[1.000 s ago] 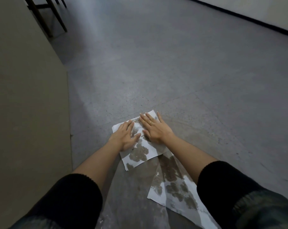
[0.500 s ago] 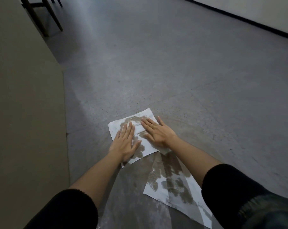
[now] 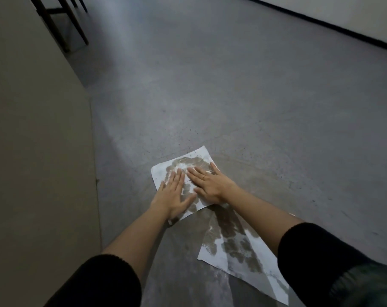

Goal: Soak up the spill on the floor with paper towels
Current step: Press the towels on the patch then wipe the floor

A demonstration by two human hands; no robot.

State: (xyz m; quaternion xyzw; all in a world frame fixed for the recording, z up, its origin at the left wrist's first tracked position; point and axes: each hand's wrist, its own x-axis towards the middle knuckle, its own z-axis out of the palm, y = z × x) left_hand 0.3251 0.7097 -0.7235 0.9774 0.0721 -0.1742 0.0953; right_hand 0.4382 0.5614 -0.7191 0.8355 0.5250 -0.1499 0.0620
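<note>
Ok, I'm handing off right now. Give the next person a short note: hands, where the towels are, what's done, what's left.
Left hand: flat, palm down on the far paper towel, fingers spread, nothing gripped.
Right hand: also flat on that towel, beside the left.
Far towel: on the floor, large brown wet patches, edges white.
Near towel: closer to the body, under the right forearm, unattended, heavily stained.
Done: both sheets laid and taking up liquid.
Left: a wet sheen shows on the floor beside the near towel; blot that, then lift the soaked sheets.
</note>
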